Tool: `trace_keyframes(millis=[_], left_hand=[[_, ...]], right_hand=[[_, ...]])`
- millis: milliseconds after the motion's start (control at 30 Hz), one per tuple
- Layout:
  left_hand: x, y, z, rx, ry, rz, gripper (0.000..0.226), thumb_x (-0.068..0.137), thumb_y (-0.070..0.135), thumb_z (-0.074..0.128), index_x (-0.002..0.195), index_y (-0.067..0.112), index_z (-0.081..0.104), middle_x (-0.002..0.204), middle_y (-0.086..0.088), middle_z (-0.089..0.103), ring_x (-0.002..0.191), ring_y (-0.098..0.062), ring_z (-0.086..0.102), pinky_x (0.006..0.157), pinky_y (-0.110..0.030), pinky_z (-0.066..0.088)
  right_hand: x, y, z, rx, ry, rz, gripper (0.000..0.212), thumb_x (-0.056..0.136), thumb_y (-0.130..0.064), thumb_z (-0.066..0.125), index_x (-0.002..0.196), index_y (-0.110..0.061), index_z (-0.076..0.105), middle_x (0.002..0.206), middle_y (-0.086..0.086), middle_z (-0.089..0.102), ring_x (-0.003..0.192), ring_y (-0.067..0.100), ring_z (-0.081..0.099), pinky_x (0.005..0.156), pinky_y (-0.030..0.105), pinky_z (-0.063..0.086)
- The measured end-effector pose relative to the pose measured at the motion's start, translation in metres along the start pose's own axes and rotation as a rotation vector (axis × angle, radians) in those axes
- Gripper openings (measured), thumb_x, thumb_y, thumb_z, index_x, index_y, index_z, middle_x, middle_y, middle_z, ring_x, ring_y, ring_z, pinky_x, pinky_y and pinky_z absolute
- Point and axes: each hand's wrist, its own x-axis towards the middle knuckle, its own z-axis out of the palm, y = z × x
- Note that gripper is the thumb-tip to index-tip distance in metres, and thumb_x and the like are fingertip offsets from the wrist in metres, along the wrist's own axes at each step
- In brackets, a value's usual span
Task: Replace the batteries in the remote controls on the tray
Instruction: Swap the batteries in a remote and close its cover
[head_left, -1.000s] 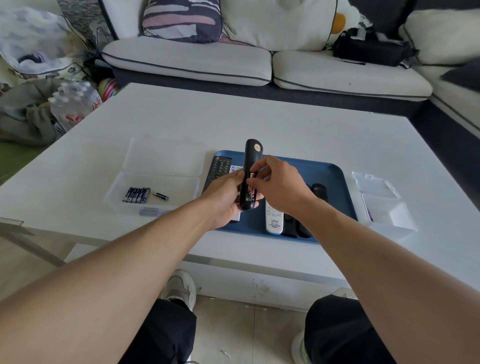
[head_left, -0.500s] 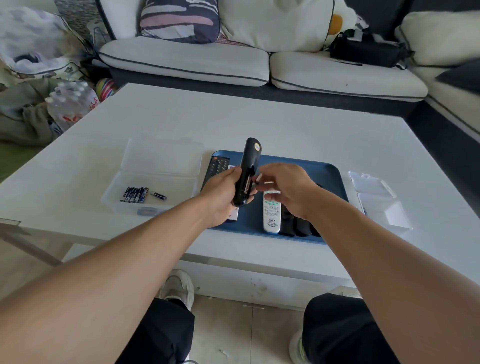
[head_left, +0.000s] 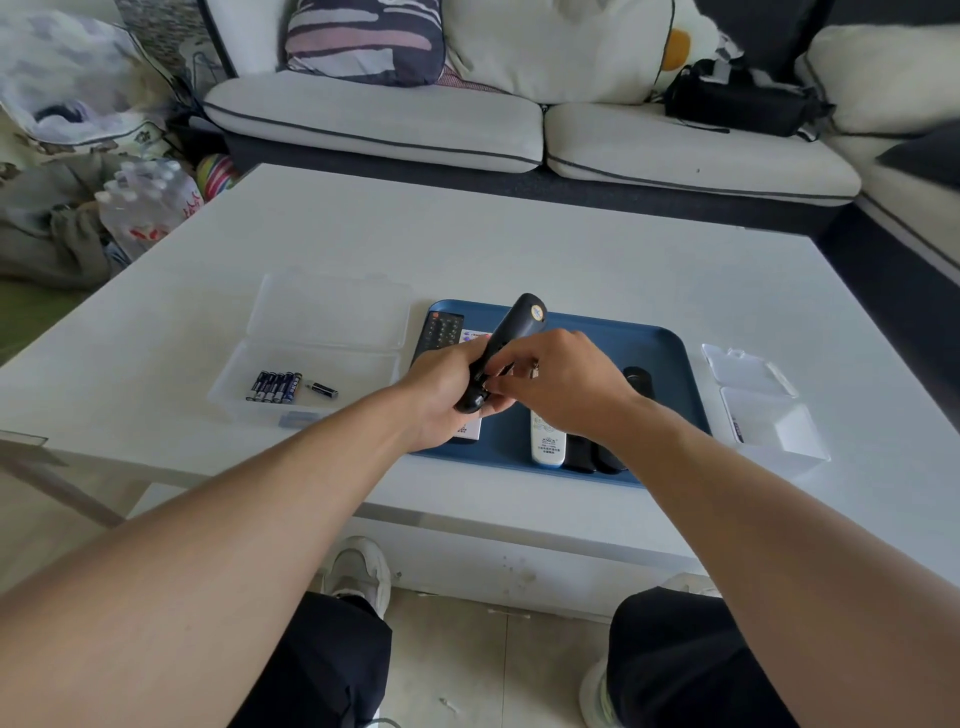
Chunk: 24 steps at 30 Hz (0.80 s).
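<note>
White desk (head_left: 519, 249) w/ a pale sofa (head_left: 374, 119) behind it, striped cushion (head_left: 363, 41) and black bag (head_left: 743, 104) on the seats; pack of water bottles (head_left: 148, 205) on the floor at far left. On the desk's left side, a clear plastic box (head_left: 317, 353) w/ lid flipped open, holding a row of dark blue batteries (head_left: 274, 386) plus one loose battery (head_left: 322, 388) just beside them. Centre: blue tray (head_left: 644, 348) w/ a black keypad remote (head_left: 439, 332) at its left end, mostly hidden by the left hand (head_left: 441, 395). That hand is wrapped round the lower end of a black remote (head_left: 506, 343), held above the tray, tilted, top end pointing away and to the right. Right hand (head_left: 566, 384) meets it from the other side, fingers curled, pinching at the remote's lower part; what it pinches can't tell. Below that hand, on the tray: white remote (head_left: 548, 441), then two more black remotes (head_left: 595, 457) side by side, partly covered by the wrist. Far right, a small clear box (head_left: 769, 421), lid open, just beside the tray.
</note>
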Motion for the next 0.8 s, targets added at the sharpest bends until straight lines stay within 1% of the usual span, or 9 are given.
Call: trace_keyframes(millis=[133, 200, 300, 400, 467, 533, 600, 700, 800], left_hand=[[-0.001, 0.002, -0.001, -0.002, -0.016, -0.019, 0.025, 0.103, 0.016, 0.053, 0.091, 0.002, 0.070, 0.077, -0.010, 0.071, 0.059, -0.017, 0.068, 0.074, -0.038, 0.061], [-0.001, 0.001, -0.002, 0.009, -0.014, -0.019, 0.024, 0.103, 0.015, 0.054, 0.091, 0.003, 0.071, 0.079, -0.010, 0.073, 0.064, -0.017, 0.069, 0.071, -0.037, 0.063], [-0.002, 0.000, -0.002, 0.034, -0.007, -0.016, 0.024, 0.102, 0.014, 0.055, 0.084, 0.007, 0.070, 0.076, -0.006, 0.072, 0.073, -0.017, 0.067, 0.072, -0.035, 0.062], [-0.003, 0.001, 0.000, 0.046, -0.020, -0.001, 0.028, 0.100, 0.011, 0.054, 0.074, 0.010, 0.065, 0.070, -0.005, 0.065, 0.076, -0.018, 0.058, 0.076, -0.031, 0.056], [-0.003, 0.003, 0.000, -0.012, -0.002, -0.003, 0.029, 0.101, 0.011, 0.053, 0.074, 0.007, 0.064, 0.067, -0.006, 0.064, 0.072, -0.018, 0.058, 0.069, -0.028, 0.055], [-0.001, 0.005, -0.001, -0.088, 0.017, -0.016, 0.031, 0.105, 0.015, 0.050, 0.080, 0.003, 0.065, 0.068, -0.009, 0.066, 0.066, -0.019, 0.062, 0.057, -0.028, 0.057], [0.001, 0.006, -0.003, -0.140, 0.029, -0.035, 0.032, 0.107, 0.019, 0.047, 0.089, 0.000, 0.065, 0.070, -0.011, 0.070, 0.063, -0.019, 0.066, 0.052, -0.028, 0.057], [0.004, 0.005, -0.009, -0.147, 0.049, -0.051, 0.030, 0.107, 0.021, 0.044, 0.104, -0.002, 0.064, 0.073, -0.011, 0.072, 0.069, -0.019, 0.070, 0.059, -0.037, 0.063], [0.005, 0.006, -0.012, -0.151, 0.040, -0.047, 0.033, 0.108, 0.021, 0.042, 0.104, -0.003, 0.064, 0.075, -0.013, 0.071, 0.074, -0.021, 0.070, 0.078, -0.047, 0.061]], right_hand=[[0.000, 0.001, -0.003, -0.067, -0.007, -0.027, 0.011, 0.086, -0.048, 0.071, 0.096, -0.048, 0.074, 0.086, -0.017, 0.068, 0.083, 0.010, 0.063, 0.071, 0.030, 0.051], [-0.001, 0.001, -0.003, -0.092, -0.002, -0.038, 0.011, 0.087, -0.047, 0.071, 0.097, -0.049, 0.074, 0.088, -0.019, 0.069, 0.085, 0.009, 0.063, 0.073, 0.030, 0.052], [-0.001, -0.003, -0.001, -0.193, 0.025, -0.082, 0.012, 0.086, -0.044, 0.067, 0.096, -0.048, 0.073, 0.090, -0.022, 0.070, 0.087, 0.007, 0.063, 0.074, 0.030, 0.051], [0.000, -0.007, 0.003, -0.299, 0.106, -0.153, 0.016, 0.080, -0.047, 0.063, 0.094, -0.043, 0.070, 0.093, -0.018, 0.068, 0.088, 0.011, 0.064, 0.076, 0.034, 0.052], [0.001, -0.007, 0.006, -0.354, 0.167, -0.196, 0.019, 0.080, -0.046, 0.060, 0.095, -0.039, 0.069, 0.094, -0.015, 0.066, 0.084, 0.015, 0.065, 0.074, 0.033, 0.051], [0.002, -0.008, 0.009, -0.372, 0.200, -0.221, 0.020, 0.082, -0.041, 0.057, 0.098, -0.039, 0.068, 0.094, -0.014, 0.067, 0.080, 0.018, 0.064, 0.070, 0.032, 0.048], [0.002, -0.009, 0.009, -0.348, 0.186, -0.227, 0.023, 0.083, -0.036, 0.056, 0.102, -0.039, 0.069, 0.094, -0.015, 0.068, 0.080, 0.018, 0.063, 0.070, 0.032, 0.049], [0.001, -0.010, 0.002, -0.267, 0.065, -0.225, 0.030, 0.082, -0.030, 0.058, 0.109, -0.040, 0.069, 0.099, -0.018, 0.067, 0.084, 0.011, 0.062, 0.074, 0.031, 0.051], [0.003, -0.006, -0.003, -0.238, -0.018, -0.273, 0.034, 0.087, -0.022, 0.064, 0.117, -0.035, 0.068, 0.106, -0.016, 0.065, 0.093, 0.008, 0.061, 0.081, 0.030, 0.052]])
